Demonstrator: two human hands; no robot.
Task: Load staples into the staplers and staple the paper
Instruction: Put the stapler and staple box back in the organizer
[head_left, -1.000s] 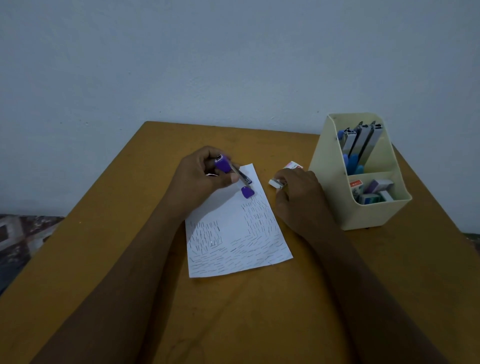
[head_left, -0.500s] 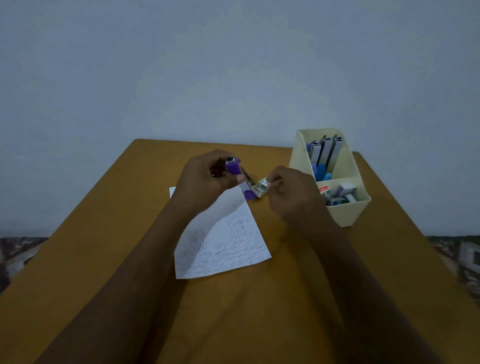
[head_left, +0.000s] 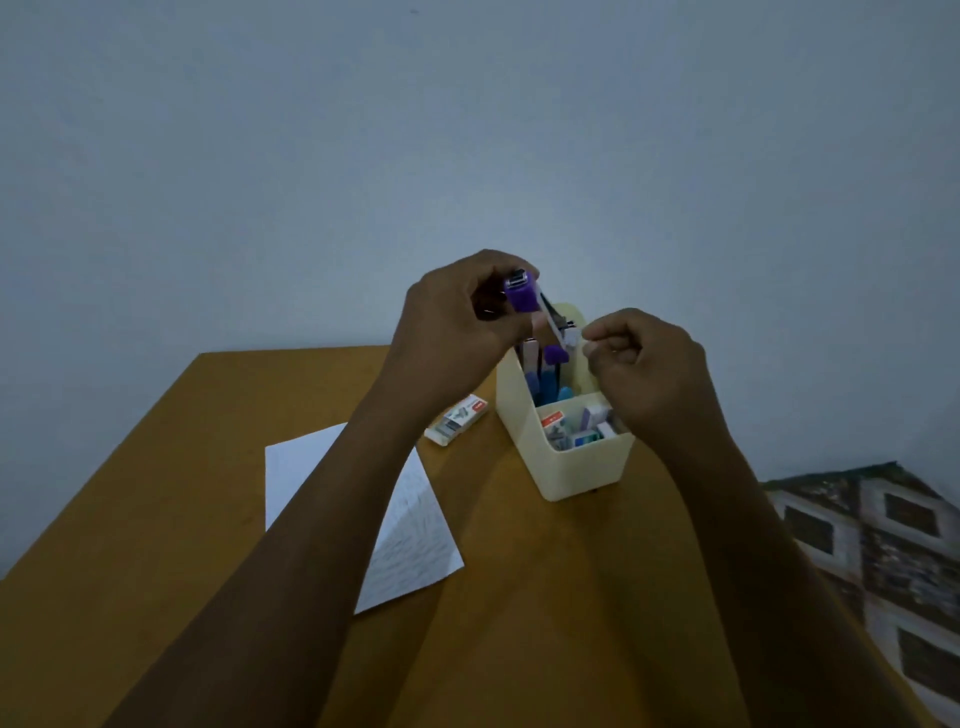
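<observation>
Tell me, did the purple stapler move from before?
Yes. The left hand lifted the purple stapler up off the paper; it now shows before the cream organizer's top.

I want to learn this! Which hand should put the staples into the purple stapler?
Probably the right hand: it pinches what looks like a staple strip right beside the open purple stapler. The left hand is busy gripping that stapler.
</observation>
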